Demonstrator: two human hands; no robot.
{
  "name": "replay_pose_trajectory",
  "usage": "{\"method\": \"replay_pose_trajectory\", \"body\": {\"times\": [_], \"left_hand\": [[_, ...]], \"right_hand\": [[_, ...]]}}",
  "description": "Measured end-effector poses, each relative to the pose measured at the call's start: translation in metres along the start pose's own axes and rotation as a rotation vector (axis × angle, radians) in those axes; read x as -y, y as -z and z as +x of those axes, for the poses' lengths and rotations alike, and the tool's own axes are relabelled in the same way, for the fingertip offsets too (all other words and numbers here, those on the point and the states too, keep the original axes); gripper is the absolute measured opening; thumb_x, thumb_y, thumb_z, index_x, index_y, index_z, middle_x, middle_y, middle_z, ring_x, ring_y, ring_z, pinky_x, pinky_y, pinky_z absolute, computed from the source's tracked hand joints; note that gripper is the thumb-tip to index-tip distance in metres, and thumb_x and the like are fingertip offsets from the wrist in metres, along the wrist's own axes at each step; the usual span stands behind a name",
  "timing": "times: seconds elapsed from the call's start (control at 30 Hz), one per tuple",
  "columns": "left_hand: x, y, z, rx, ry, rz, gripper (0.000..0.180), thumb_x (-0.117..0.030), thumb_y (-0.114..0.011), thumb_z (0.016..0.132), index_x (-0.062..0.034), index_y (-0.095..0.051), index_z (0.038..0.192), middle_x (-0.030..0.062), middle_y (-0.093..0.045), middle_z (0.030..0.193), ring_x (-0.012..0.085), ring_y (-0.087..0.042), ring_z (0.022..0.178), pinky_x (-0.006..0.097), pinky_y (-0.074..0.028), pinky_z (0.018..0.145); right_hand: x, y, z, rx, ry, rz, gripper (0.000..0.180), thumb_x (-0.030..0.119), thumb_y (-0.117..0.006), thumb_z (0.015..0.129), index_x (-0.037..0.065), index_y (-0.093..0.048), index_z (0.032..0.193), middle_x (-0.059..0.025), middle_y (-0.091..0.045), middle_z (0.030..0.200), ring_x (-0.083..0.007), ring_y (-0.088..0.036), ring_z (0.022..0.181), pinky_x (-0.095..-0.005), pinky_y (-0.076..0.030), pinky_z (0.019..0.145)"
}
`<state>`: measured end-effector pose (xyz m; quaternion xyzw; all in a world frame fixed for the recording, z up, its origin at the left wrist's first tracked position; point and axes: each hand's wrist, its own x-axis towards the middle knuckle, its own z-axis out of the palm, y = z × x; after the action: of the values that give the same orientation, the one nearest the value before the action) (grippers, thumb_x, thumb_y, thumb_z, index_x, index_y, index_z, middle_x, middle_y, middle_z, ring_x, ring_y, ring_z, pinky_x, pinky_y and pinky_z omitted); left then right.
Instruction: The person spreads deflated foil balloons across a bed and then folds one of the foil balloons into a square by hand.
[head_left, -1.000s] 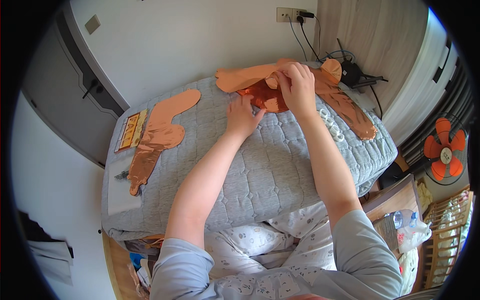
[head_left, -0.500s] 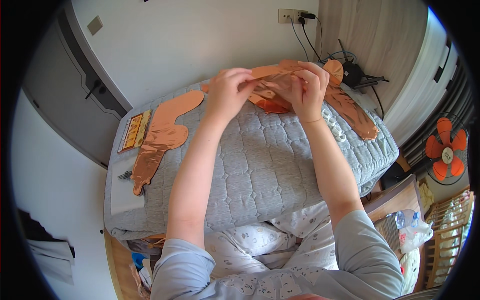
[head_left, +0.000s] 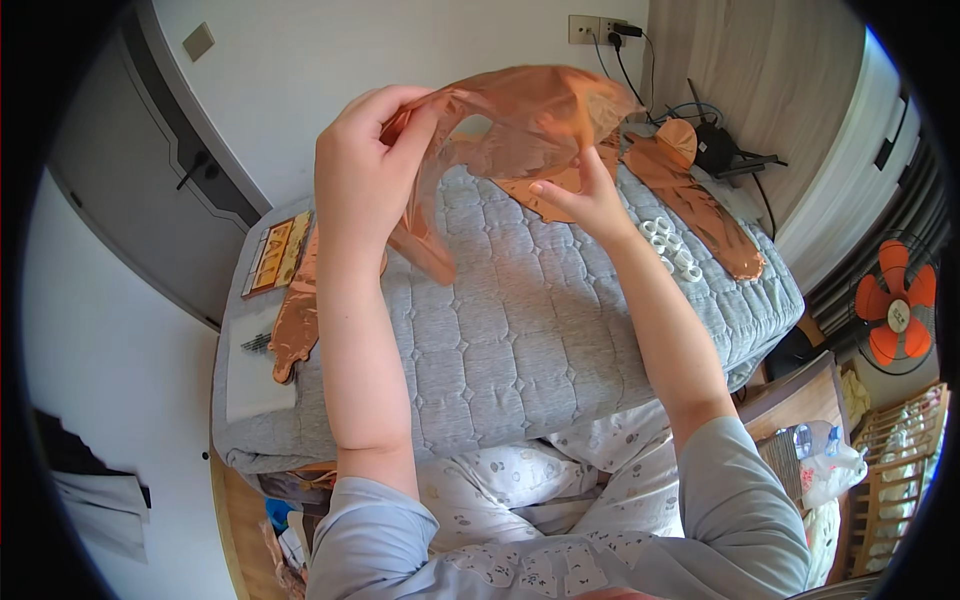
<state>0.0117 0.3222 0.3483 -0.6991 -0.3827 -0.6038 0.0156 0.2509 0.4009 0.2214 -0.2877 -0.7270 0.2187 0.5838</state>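
A copper-coloured, deflated foil balloon [head_left: 520, 90] is held up above the grey quilted mattress [head_left: 480, 340], curved and hanging loosely. My left hand [head_left: 370, 150] pinches its left end between thumb and fingers, and a tail of foil droops below that hand. Against the balloon's right part, my right hand [head_left: 588, 198] has thumb and index finger spread, the other fingers partly out of sight. Beyond it, another flat foil balloon [head_left: 535, 198] lies on the mattress. More lie at the left [head_left: 297, 335] and at the right [head_left: 700, 215].
Several small white rings [head_left: 672, 248] sit right of my right forearm. At the left are a picture card [head_left: 276, 255] and a whitish sheet [head_left: 258, 385]. A black router [head_left: 715, 148] with cables stands at the back right corner. An orange-bladed fan [head_left: 897, 314] is beyond the right edge.
The balloon has been lifted off the mattress and fanned out. My left hand has moved left and up with it, while my right hand has dropped slightly and its fingers have spread.
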Motion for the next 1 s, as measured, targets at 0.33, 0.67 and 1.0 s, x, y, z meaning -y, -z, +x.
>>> {"method": "replay_pose_trajectory", "body": {"times": [0.33,0.67,1.0], "left_hand": [[-0.024,0.021,-0.004,0.013,0.037,-0.067,0.016,-0.013,-0.073,0.093,-0.0004,-0.074,0.103,0.0067,-0.070,0.076,0.0109,-0.064,0.069,0.026,-0.050,0.066],[-0.041,0.046,-0.008,-0.017,0.181,-0.003,0.034,-0.016,-0.073,0.095,-0.0051,-0.068,0.127,-0.0030,-0.054,0.058,0.0022,-0.044,0.055,0.024,-0.033,0.052],[0.113,0.044,0.005,0.559,0.496,0.392,0.077,-0.040,-0.080,0.087,-0.0015,-0.050,0.147,0.0139,-0.073,0.105,0.0151,-0.070,0.084,0.031,-0.054,0.079]], "right_hand": [[0.000,0.020,0.003,-0.117,-0.323,0.458,0.016,0.018,-0.071,0.099,0.002,-0.072,0.102,0.0011,-0.072,0.097,-0.0082,-0.064,0.095,-0.0242,-0.049,0.086],[0.025,0.041,0.005,-0.019,-0.511,1.081,0.031,0.026,-0.058,0.104,0.001,-0.064,0.120,-0.0074,-0.072,0.117,-0.0159,-0.069,0.103,-0.0328,-0.054,0.091],[-0.019,0.031,0.010,0.319,-0.799,0.526,0.028,0.025,-0.066,0.101,0.001,-0.069,0.113,-0.0028,-0.073,0.097,-0.0079,-0.068,0.087,-0.0217,-0.055,0.078]]}}
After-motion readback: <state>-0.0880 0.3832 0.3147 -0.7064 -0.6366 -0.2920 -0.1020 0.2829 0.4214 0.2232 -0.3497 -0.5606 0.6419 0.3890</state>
